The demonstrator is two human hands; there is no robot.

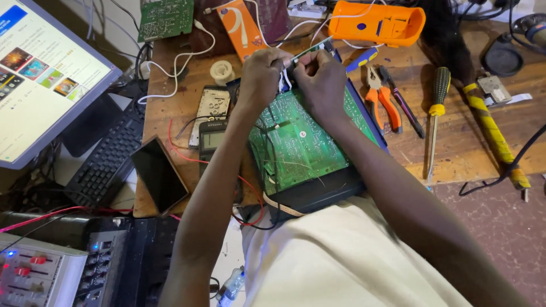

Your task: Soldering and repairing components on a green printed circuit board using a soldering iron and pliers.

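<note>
Both hands meet at the upper centre of the frame, at the far edge of a green board [301, 139] that lies copper side up on a dark case [318, 193]. The left hand [259, 77] has its fingers curled together on something small at the board's top edge; what exactly it pinches is hidden behind the knuckles. The right hand [323, 79] is closed on a thin tool [310, 50] (probably a small screwdriver or probe, the view is too poor to say), whose light tip slants toward the upper right.

Right of the board lie orange pliers [382, 99] and a yellow-handled screwdriver [437, 108]. An orange casing [378, 23] sits at the top. A phone [159, 175] lies at centre left, a monitor [40, 79] in the upper left, with a keyboard [105, 162] below it.
</note>
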